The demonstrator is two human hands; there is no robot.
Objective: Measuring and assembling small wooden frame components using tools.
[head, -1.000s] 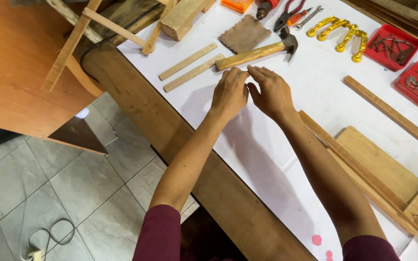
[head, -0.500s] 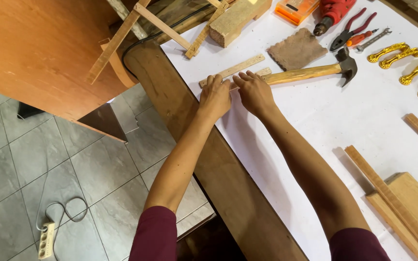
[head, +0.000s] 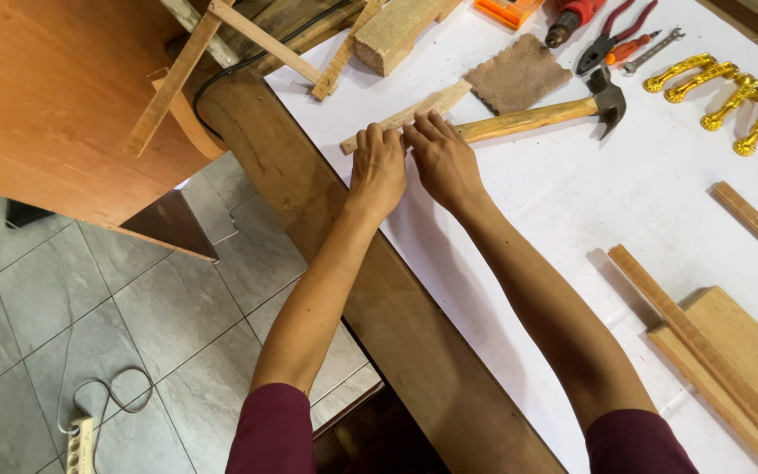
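Observation:
My left hand (head: pixel 377 167) and my right hand (head: pixel 443 158) lie side by side, palms down, near the white-covered table's (head: pixel 572 219) left edge. The fingertips of both press on a thin wooden strip (head: pixel 436 101) that lies slanted across the paper. Only its two ends show beyond my fingers. A wooden-handled hammer (head: pixel 537 116) lies just right of my right hand, close to its fingers. A brown square of sandpaper (head: pixel 519 75) sits behind the strip.
Farther back lie pliers (head: pixel 605 42), a wrench (head: pixel 653 48), a red drill (head: pixel 572 17), gold handles (head: pixel 717 88) and a wood block (head: pixel 394 33). Boards and slats (head: pixel 730 351) are stacked at the right. A brown cabinet (head: pixel 46 96) stands left, over tiled floor with a power strip (head: pixel 79 443).
Both hands have moved forward over the paper and onto the wooden strip beside the hammer. The view has swung left, and the red trays at the right have mostly left the frame.

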